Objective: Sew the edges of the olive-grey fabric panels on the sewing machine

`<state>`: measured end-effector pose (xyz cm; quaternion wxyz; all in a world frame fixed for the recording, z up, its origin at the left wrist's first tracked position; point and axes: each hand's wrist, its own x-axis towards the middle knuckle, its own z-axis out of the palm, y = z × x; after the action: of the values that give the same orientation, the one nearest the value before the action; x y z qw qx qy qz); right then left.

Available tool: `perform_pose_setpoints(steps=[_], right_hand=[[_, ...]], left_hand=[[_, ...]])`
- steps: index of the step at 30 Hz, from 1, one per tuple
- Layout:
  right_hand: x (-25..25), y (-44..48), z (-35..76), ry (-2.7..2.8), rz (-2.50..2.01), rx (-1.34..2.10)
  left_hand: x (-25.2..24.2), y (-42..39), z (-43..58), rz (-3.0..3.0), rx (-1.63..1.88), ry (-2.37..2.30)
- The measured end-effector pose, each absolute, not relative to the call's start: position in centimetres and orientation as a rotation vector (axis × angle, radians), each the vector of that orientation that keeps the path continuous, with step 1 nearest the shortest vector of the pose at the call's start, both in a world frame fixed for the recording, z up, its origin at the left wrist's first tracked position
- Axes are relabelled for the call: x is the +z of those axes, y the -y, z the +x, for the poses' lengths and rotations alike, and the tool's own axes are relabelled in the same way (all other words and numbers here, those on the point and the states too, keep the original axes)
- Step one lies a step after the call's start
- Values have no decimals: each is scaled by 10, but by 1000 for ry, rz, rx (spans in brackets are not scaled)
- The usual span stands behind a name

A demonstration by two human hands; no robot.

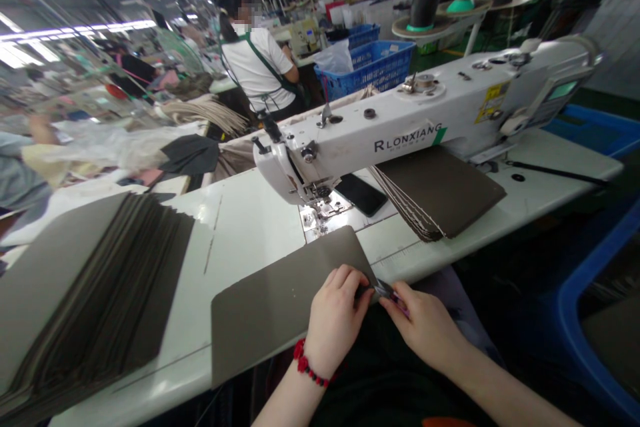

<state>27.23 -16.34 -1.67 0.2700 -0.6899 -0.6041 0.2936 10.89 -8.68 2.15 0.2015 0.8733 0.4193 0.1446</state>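
Note:
A flat grey-brown panel (pixel 270 300) with rounded corners lies at the front edge of the white sewing table, in front of the sewing machine (pixel 360 123). My left hand (pixel 336 313), wearing a red and black bead bracelet (pixel 309 367), pinches the panel's right edge near the corner. In my right hand (pixel 425 323) is a pair of thread snips (pixel 384 289), its blades at that same edge beside my left fingertips. Purplish handle parts show between the right fingers. Whatever lies between the blades is too small to make out.
A tall stack of similar panels (pixel 95 300) stands on the left. Several more panels (pixel 445 187) lie under the machine arm, beside a black phone (pixel 361 193). Blue baskets (pixel 370 67) stand behind, and a blue bin (pixel 567 307) at the right. A co-worker (pixel 257 67) sits beyond the machine.

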Motion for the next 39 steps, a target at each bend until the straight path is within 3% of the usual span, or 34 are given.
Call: perform_pose_setpoints(steps=[7,15,27,32,34,39], right_hand=[[-21,158,265,1097,-1548,1417],[-9,171,275,1654,-1931,794],[-18,162,267,1872,-2027,586],[-11,165,282,1789,-2007,557],[-9,166,292,1772,-1991,521],[-6,161,300,1839,-1884,398]], left_hand=[[20,91,111,2418,463,-1172],[23,88,111,2365,452,-1140],[17,91,112,2276,497,-1139],[40,91,77,2123,563,-1081],[55,93,38,2090,458,-1064],[73,109,-74,1980,-179,-1065]])
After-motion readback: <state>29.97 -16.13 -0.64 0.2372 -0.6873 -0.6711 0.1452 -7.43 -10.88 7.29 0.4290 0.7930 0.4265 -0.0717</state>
